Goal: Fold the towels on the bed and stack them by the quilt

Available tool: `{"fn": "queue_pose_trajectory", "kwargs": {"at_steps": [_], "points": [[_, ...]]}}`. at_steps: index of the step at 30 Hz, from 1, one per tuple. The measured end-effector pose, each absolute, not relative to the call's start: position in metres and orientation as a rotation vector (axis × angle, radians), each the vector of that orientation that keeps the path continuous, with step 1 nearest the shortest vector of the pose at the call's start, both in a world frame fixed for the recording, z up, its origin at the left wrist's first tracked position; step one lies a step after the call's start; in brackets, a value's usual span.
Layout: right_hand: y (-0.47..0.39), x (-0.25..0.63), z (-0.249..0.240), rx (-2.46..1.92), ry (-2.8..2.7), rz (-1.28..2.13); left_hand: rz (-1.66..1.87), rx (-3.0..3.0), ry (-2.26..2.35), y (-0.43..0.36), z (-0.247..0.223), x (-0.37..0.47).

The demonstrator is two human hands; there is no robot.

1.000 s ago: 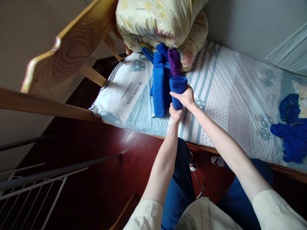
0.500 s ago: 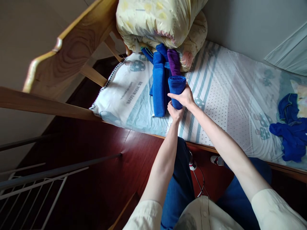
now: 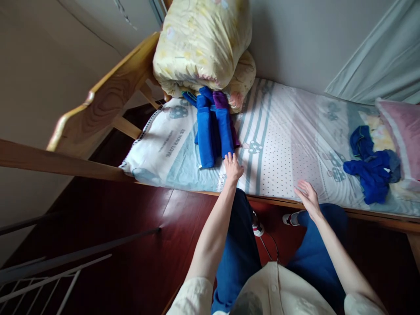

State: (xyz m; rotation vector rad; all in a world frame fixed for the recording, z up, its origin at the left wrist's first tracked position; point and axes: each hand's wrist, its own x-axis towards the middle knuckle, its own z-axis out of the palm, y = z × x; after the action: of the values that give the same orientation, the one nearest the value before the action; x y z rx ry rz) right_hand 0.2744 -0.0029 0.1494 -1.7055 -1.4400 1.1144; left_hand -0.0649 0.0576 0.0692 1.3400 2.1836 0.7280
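My left hand [image 3: 233, 167] has its fingers outstretched at the near end of a folded blue towel [image 3: 224, 131], seeming to touch it. This towel lies lengthwise on the bed, partly over a purple towel [image 3: 220, 99]. Beside it on the left is another long folded blue towel [image 3: 205, 138], with more blue cloth between and behind them. My right hand [image 3: 308, 197] is apart from the towels, over the bed's front edge, fingers spread and holding nothing.
The bed [image 3: 282, 144] has a patterned sheet. A folded yellow quilt [image 3: 200, 48] stands behind the towels by the wooden headboard [image 3: 108, 96]. Crumpled blue cloths [image 3: 370, 175] lie at right near a pink pillow [image 3: 407, 140]. A white metal rack [image 3: 49, 284] is at lower left.
The blue towel that both hands gripped now lies on the bed beside the other one. My right hand has let go and moved right toward me; my left hand has opened at its end.
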Motion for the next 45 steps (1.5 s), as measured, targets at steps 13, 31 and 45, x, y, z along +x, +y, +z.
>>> {"fn": "queue_pose_trajectory", "kwargs": {"at_steps": [13, 31, 45], "points": [[-0.155, 0.399, 0.149, -2.158, -1.708, 0.295, 0.349, 1.757, 1.991, -0.033, 0.150, 0.034], [0.003, 0.515, 0.126, -2.544, -1.486, 0.323, 0.251, 2.093, 1.872, -0.040, 0.163, 0.110], [0.128, 0.606, 0.111, -2.666, -1.270, 0.330, 0.416, 2.198, 1.822, -0.038, 0.136, 0.094]]}}
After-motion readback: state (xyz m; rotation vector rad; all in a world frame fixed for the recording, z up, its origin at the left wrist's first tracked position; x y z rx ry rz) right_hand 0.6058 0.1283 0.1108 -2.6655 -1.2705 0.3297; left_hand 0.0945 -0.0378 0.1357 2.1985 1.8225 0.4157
